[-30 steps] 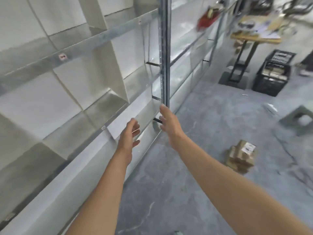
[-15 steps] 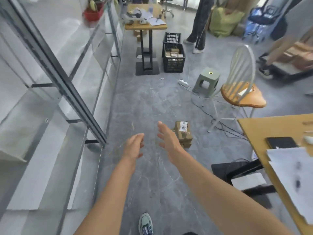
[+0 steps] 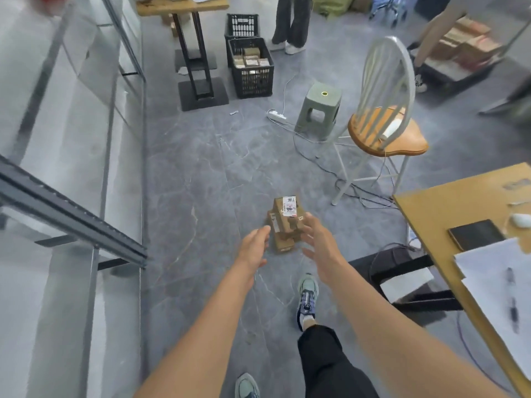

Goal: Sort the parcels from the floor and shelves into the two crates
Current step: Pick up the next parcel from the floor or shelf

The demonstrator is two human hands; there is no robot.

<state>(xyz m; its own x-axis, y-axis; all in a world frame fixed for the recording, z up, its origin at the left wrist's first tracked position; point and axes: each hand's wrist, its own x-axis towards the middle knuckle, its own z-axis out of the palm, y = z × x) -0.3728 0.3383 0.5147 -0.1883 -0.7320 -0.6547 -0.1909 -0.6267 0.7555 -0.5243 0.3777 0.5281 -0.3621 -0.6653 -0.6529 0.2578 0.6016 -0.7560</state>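
Parcel stack (image 3: pixel 281 225), long axis pointing away, left grip (image 3: pixel 253 249) and right grip (image 3: pixel 318 242) spread

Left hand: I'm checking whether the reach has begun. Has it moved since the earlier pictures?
Yes. The left hand has moved forward and rightward toward the parcel stack on the floor, and is now beside its left side.

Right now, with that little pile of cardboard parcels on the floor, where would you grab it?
Probably low on the two side faces of the pile of parcels, coming down from above, left hand and right hand on opposite sides. The boxes look loosely stacked, the labelled top one askew, so holding the bottom boxes should carry the rest.
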